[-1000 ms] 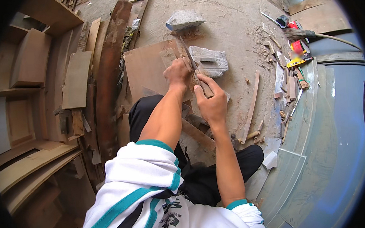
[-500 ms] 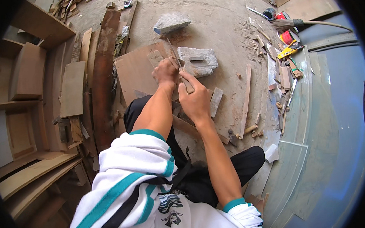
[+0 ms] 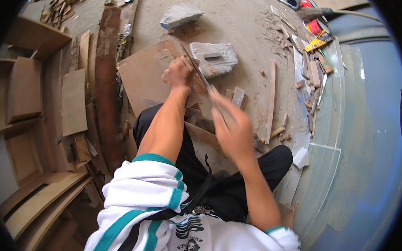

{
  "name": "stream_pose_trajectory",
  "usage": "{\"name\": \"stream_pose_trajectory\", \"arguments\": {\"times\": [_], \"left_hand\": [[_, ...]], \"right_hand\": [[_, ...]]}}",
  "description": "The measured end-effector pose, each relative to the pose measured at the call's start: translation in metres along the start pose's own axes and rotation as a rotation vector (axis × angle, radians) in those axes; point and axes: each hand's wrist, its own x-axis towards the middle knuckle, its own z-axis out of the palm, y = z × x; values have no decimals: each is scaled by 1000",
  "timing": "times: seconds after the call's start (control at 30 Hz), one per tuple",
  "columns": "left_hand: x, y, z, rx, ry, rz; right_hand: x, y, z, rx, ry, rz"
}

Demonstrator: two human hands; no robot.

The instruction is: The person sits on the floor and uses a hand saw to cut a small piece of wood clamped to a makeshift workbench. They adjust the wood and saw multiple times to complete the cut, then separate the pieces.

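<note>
My left hand [image 3: 179, 74] is closed in a fist on a short piece of wood [image 3: 164, 58], pressing it down over a flat brown board [image 3: 146, 74]. In my right hand [image 3: 234, 130], smeared by motion, is the handle of a handsaw. The long thin saw blade [image 3: 199, 72] slants up and left, passing close beside my left fist. Where exactly the blade meets the wood is hard to make out. Just right of the blade lies a pale rough stone block [image 3: 225, 66] with a small grey bar [image 3: 213, 55] on top.
Another stone [image 3: 180, 16] lies farther off. Long planks [image 3: 110, 85] and wooden cabinet parts [image 3: 24, 89] fill the left. On the right are wood offcuts [image 3: 314, 74], a yellow-handled saw [image 3: 317, 43], a broom [image 3: 311, 14] and glass sheets [image 3: 347, 140].
My right hand has drawn the handsaw back toward me and to the right, so more blade shows. My left hand keeps its grip on the wood. The whole view has shifted slightly.
</note>
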Motion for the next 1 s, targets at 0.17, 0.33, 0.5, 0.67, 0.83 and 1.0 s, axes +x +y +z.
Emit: {"name": "stream_pose_trajectory", "arguments": {"times": [0.17, 0.33, 0.5, 0.67, 0.83, 1.0], "left_hand": [[-3, -1, 10, 26, 4, -2], [1, -8, 8, 27, 7, -7], [-6, -1, 5, 16, -34, 1], [1, -18, 21, 33, 4, 13], [1, -9, 8, 37, 7, 7], [-7, 3, 6, -5, -5, 52]], "right_hand": [[31, 11, 26, 27, 29, -50], [-56, -44, -39, 12, -24, 27], [24, 11, 4, 51, 13, -1], [22, -2, 15, -23, -23, -23], [-69, -48, -46, 64, -26, 57], [34, 21, 15, 19, 34, -87]]}}
